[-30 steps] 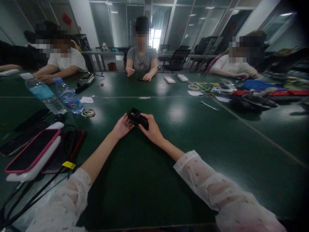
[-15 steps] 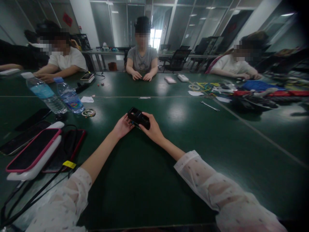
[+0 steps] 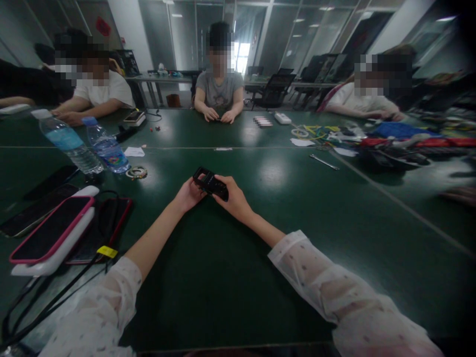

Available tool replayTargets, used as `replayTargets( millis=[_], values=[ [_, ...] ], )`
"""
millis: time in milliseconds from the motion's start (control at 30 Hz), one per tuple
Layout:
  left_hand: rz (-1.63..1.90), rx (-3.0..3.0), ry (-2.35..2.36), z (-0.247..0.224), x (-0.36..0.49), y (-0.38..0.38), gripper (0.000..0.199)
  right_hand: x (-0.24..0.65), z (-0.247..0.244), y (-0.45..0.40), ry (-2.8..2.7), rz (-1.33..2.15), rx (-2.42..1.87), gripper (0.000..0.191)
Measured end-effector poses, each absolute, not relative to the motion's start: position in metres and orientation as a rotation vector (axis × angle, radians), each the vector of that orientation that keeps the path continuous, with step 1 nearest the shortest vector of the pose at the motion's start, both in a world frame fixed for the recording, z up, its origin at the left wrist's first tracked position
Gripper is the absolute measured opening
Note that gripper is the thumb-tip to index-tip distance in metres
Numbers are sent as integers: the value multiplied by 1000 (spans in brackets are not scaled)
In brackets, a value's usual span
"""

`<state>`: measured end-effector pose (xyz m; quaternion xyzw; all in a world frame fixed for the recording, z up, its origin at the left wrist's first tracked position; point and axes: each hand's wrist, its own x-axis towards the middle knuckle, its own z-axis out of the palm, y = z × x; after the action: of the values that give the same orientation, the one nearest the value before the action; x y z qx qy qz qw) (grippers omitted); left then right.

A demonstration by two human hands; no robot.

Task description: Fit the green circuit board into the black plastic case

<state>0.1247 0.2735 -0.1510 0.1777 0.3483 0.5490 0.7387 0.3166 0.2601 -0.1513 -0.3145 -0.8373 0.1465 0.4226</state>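
Note:
Both hands are on a small black oblong device, held above the green table in front of me. A frame-like opening shows at its left end, and small details I cannot make out lie along its face. My left hand grips the left end from below, with part of its fingers hidden behind the device. The right end is in my right hand, its thumb along the near edge and fingers over the far side.
To the left stand two water bottles, beside several phones and black cables. A wrench lies to the right, before a pile of cables and bags. Three people sit around the table; a blurred shape shows at the right edge.
The black device has shifted slightly left and turned in my hands, so its framed end shows more. My right hand has moved slightly with it. A blurred shape has appeared at the right edge.

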Motion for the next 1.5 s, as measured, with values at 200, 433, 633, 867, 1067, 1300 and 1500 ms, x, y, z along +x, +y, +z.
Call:
replayTargets(
  millis=[200,433,633,867,1067,1300,1500],
  values=[
    [1209,375,714,-153,124,273,19,316,-151,260,-2122,335,-763,63],
    [1219,407,776,-145,128,270,23,317,-148,258,-2080,401,-799,62],
    [1286,435,803,-148,134,273,20,316,-149,262,-1996,442,-804,63],
    [1425,417,818,-162,137,280,11,317,-151,264,-1990,475,-774,62],
    [1571,542,884,-168,139,283,6,318,-150,265,-1987,496,-786,63],
    [1618,580,904,-167,134,286,9,318,-150,265,-2028,516,-759,63],
    [1552,572,891,-169,132,287,17,318,-150,264,-2038,513,-791,62]
  ],
)
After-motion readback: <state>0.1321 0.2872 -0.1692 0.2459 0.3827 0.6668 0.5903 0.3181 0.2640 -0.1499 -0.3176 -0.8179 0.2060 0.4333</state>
